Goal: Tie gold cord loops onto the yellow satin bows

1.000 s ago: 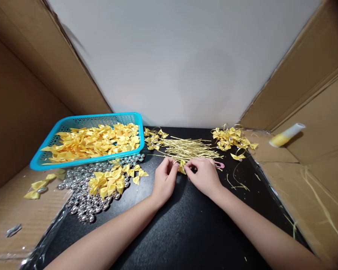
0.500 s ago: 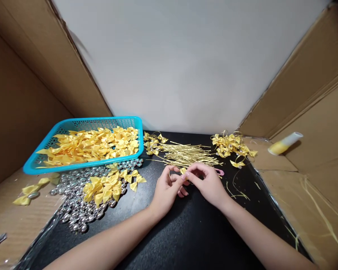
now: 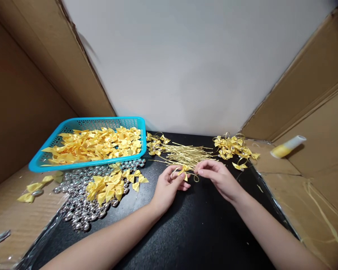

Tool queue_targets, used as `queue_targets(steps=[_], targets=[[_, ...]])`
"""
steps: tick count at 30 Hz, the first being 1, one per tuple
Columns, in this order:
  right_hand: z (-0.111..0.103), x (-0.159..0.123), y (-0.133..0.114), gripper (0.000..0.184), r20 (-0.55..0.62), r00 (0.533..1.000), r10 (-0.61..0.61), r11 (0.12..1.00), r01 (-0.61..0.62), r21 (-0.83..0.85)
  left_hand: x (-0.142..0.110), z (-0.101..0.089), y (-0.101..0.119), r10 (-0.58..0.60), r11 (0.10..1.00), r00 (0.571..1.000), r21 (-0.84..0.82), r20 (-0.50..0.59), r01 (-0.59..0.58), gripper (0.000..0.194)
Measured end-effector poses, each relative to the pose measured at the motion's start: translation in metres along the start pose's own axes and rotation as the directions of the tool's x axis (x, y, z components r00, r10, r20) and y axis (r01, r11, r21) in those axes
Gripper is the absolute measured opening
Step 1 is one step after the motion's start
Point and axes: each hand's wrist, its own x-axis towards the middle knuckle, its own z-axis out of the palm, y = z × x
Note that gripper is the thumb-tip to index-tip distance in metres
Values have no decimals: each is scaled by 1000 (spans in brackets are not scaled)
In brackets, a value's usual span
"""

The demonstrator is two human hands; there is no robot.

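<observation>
My left hand (image 3: 166, 186) pinches a small yellow satin bow (image 3: 183, 171) with a gold wire looped around it. My right hand (image 3: 219, 179) holds the other end of that gold wire (image 3: 196, 176) just right of the bow. Both hands hover above the black mat (image 3: 186, 225), close in front of a loose bundle of gold wires (image 3: 186, 153). A pile of finished bows with wire loops (image 3: 233, 147) lies at the right rear.
A turquoise basket (image 3: 58, 137) full of yellow bows stands at the left. Silver beads (image 3: 81, 204) and more loose bows (image 3: 109, 184) lie in front of it. Cardboard walls flank both sides; a yellow-and-white tube (image 3: 287, 146) rests on the right cardboard.
Both hands lifted off the mat with the bow. My right hand drew to the right, pulling the wire out from the bow. The pink item by the right hand is hidden now.
</observation>
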Motion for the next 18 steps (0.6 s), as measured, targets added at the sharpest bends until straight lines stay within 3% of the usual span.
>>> queue_targets(steps=[3,7,12,16,18], targets=[[-11,-1,-14,13,39,998,45,987,-51,151,1,0,1,-8,1000,1000,5,-9,8,46],[-28,-6,-34,19,30,999,25,978,-30,206,2,0,1,-16,1000,1000,15,-11,16,48],[-51,-10,-53,17,-161,987,-11,973,47,226,1,0,1,-19,1000,1000,12,-16,19,48],[-68,-13,-65,5,-316,949,-9,952,105,287,1,0,2,-23,1000,999,-5,-39,23,49],[-75,-15,-71,9,-397,918,-11,933,153,327,2,-1,2,-21,1000,999,-9,-43,20,50]])
